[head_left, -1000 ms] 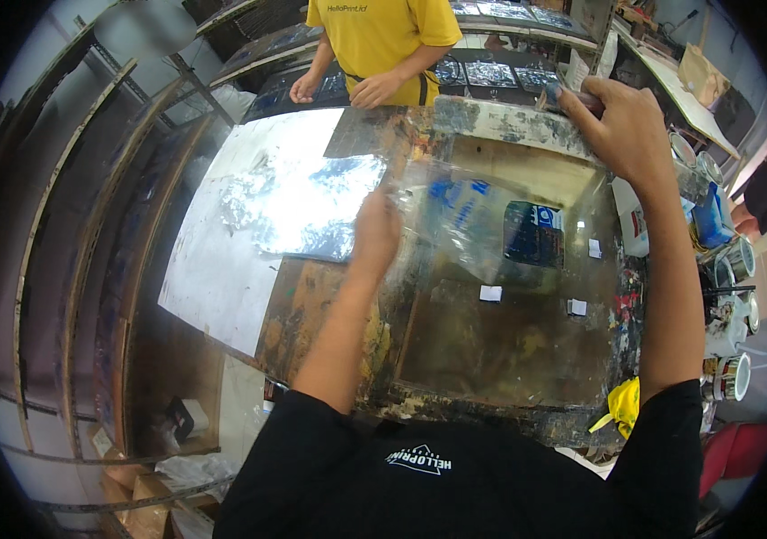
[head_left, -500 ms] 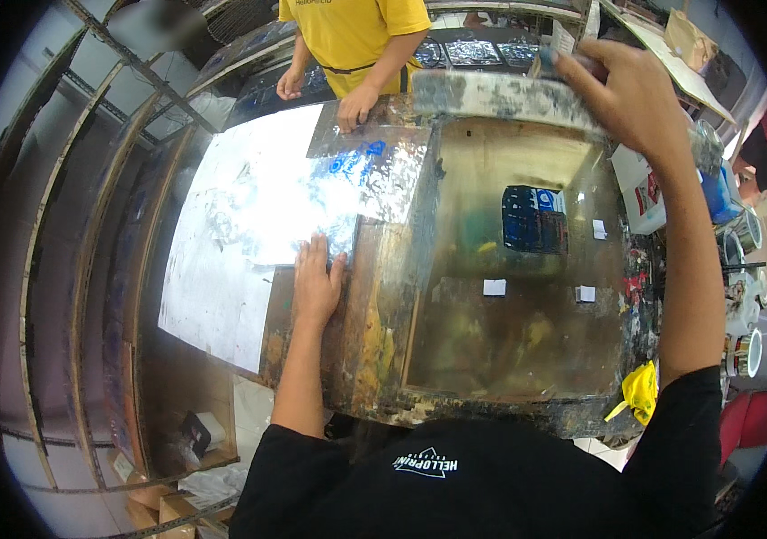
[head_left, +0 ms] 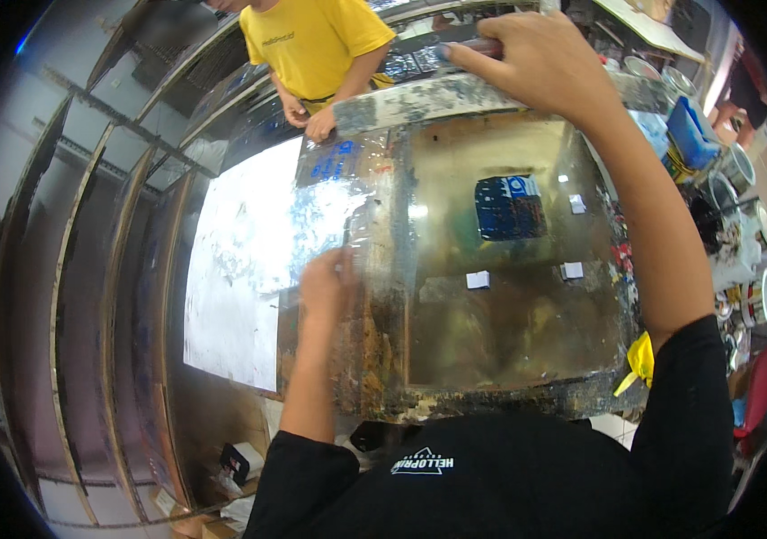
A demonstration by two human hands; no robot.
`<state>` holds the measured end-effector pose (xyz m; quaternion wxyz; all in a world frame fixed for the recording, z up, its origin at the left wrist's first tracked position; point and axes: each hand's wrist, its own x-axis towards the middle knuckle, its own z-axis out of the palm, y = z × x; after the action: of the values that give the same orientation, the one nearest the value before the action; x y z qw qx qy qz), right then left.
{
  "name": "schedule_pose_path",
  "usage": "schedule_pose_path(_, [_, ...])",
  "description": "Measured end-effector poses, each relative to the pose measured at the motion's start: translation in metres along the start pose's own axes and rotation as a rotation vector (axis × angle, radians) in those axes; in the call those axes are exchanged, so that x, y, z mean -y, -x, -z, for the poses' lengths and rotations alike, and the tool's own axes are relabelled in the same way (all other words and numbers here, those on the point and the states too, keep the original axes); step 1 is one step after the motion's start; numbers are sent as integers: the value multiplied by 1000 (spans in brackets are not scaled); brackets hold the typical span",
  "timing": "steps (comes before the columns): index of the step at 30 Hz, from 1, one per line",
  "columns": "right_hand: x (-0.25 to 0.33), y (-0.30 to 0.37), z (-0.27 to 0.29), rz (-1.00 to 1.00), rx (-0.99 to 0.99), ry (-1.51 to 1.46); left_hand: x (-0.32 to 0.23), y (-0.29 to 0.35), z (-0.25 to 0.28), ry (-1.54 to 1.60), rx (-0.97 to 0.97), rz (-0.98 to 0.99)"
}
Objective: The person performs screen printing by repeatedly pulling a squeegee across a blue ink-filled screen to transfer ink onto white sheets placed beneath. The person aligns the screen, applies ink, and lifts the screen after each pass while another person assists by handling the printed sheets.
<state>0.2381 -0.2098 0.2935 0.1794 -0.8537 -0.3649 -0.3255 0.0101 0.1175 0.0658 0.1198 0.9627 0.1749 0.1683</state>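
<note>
My right hand [head_left: 536, 63] is raised over the far bar of the screen-printing frame [head_left: 437, 101]. Its fingers are curled round a brownish piece like a handle [head_left: 487, 48], mostly covered by the hand. My left hand [head_left: 325, 286], smeared by motion, is at the near right edge of a shiny clear plastic sheet [head_left: 320, 220] with blue print; whether it pinches the sheet cannot be told. White paper [head_left: 230, 332] lies to the left, partly beneath the plastic. In the frame's amber mesh [head_left: 518, 332] sits a dark blue printed patch [head_left: 505, 216], with small white paper pieces [head_left: 572, 270] nearby.
Across the table a co-worker in a yellow shirt [head_left: 316, 45] has a hand [head_left: 319, 125] near the plastic's far edge. Paint cans [head_left: 763, 296] crowd the right side. A yellow crumpled wrapper [head_left: 640, 359] is by the near right corner. Metal racks [head_left: 114, 260] stand left.
My right hand has moved left over the frame's far bar. My left hand has gone from lying flat on the plastic to a raised, blurred pose. The whole view has shifted slightly.
</note>
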Motion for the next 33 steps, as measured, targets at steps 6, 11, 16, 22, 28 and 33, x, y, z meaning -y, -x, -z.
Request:
schedule_pose_path(6, [0, 7, 8, -16, 154, 32, -100, 55, -64, -51, 369, -366])
schedule_pose_path(11, [1, 4, 8, 30, 79, 21, -170, 31, -96, -3, 408, -566])
schedule_pose_path(16, [-5, 0, 6, 84, 73, 2, -231, 21, -125, 77, 414, -663])
schedule_pose_path(22, [-6, -13, 3, 36, 155, 8, -243, 44, -126, 131, 369, -701])
schedule_pose_path(28, [-1, -19, 21, -30, 179, 24, -243, 54, -127, 207, 282, -707])
schedule_pose_path(33, [3, -18, 20, -23, 159, -67, -243, 53, -119, 263, 272, -725])
